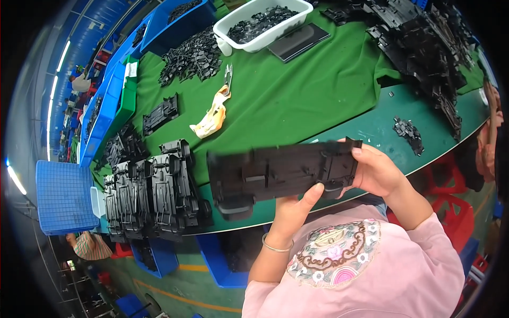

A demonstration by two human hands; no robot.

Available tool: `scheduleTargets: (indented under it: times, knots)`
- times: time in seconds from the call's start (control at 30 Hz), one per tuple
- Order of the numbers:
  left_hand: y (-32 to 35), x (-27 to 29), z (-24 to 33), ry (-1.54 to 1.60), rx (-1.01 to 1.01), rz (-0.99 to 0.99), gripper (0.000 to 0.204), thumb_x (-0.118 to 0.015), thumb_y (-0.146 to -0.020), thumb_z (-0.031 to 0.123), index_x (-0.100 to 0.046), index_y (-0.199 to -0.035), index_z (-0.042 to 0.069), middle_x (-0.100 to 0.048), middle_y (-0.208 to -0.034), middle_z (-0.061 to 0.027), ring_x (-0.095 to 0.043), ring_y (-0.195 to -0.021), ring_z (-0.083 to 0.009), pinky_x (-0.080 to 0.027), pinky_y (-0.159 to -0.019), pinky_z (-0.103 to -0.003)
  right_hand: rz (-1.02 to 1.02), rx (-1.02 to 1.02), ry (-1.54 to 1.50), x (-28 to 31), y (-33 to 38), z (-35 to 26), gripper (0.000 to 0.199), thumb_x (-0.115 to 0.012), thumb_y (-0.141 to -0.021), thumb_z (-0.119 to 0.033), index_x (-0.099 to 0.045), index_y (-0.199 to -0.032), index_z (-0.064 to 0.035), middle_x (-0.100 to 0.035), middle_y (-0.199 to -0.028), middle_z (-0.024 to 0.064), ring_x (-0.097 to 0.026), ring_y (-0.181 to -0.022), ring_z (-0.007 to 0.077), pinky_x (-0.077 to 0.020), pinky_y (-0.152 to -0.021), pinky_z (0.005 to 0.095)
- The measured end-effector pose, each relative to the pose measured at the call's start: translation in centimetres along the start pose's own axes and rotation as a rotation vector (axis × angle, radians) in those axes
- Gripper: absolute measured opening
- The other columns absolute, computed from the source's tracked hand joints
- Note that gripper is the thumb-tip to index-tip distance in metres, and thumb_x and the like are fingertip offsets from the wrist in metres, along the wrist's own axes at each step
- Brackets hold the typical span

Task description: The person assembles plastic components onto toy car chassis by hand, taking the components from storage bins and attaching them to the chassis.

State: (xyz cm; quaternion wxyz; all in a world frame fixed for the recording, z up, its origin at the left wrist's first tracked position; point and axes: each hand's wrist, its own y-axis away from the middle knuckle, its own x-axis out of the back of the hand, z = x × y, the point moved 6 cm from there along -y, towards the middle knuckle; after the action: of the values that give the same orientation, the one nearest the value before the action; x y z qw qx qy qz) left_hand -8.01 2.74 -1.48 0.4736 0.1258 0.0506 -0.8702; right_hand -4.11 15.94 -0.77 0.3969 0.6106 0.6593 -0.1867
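A: State of the hands?

B: Left hand (294,214) closed on the lower edge of the black panel (286,172), thumb uppermost; right hand (376,172) curled firmly round its right end.

A: Panel's position?

B: Raised at the near side of the counter (366,124), left end near the stacked panels (167,185).

A: Hazards?

B: In my judgement, the left end lacks support; a slackened grip could let it tip. A leftward swing could topple the stack. Hard squeezing might crack moulded tabs.

A: Markings?

B: No brand legible on the panel. The white label (131,70) on the green bin (128,98) is too small to read.
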Motion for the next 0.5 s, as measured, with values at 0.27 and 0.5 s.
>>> scheduleTargets:
  times: [0.27, 0.5]
  knots:
    - [0.1, -0.7, 0.3, 0.089, 0.084, 0.043, 0.033, -0.053, -0.079, 0.008, -0.043, -0.109, -0.001, -0.050, -0.104, -0.0089, -0.048, -0.092, -0.0126, -0.040, -0.078, -0.025, 0.028, 0.212, 0.319, 0.4, 0.4, -0.6, 0.030, -0.044, -0.081, -0.012, -0.043, -0.109, -0.0003, -0.052, -0.102, 0.0109, -0.053, -0.089, 0.0231, -0.0468, -0.071, 0.0348]
    - [-0.6, -1.9, 1.2, 0.706, 0.084, -0.310, 0.077, -0.058, -0.071, -0.004, -0.011, -0.131, 0.011, -0.037, -0.121, -0.0135, -0.038, -0.111, -0.0227, -0.037, -0.091, -0.034, -0.023, 1.053, 1.496, -3.3, 3.0, -3.8, 0.036, -0.059, -0.058, -0.003, -0.058, -0.093, -0.0121, -0.050, -0.107, 0.0139, -0.045, -0.099, 0.0322, -0.0379, -0.082, 0.0387]
